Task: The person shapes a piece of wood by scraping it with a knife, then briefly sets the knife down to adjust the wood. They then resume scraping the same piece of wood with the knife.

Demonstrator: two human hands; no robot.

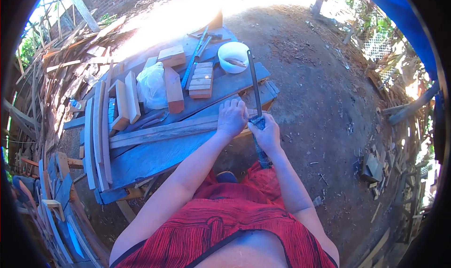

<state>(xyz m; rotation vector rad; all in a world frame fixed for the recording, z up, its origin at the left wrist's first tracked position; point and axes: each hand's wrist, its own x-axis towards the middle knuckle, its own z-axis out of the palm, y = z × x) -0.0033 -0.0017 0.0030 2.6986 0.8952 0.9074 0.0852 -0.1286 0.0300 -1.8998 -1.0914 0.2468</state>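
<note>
My left hand [232, 116] is closed over the right end of a long wooden strip [174, 131] that lies across the workbench [145, 161]. Just to its right, my right hand [267, 131] is wrapped round the handle end of a long dark metal tool [256, 84]. The tool's narrow bar points away from me, past the bench's right edge, and a dark wrapped part hangs below my hand. It crosses near the strip's end; whether they touch is hard to tell.
On the bench are a white bowl [233, 57], a plastic bag [152, 86], wooden blocks [201, 80], a blue ruler [194, 57] and curved boards [99, 127]. Scrap wood [42, 94] lies piled at the left. A metal box [372, 167] sits on the ground at right.
</note>
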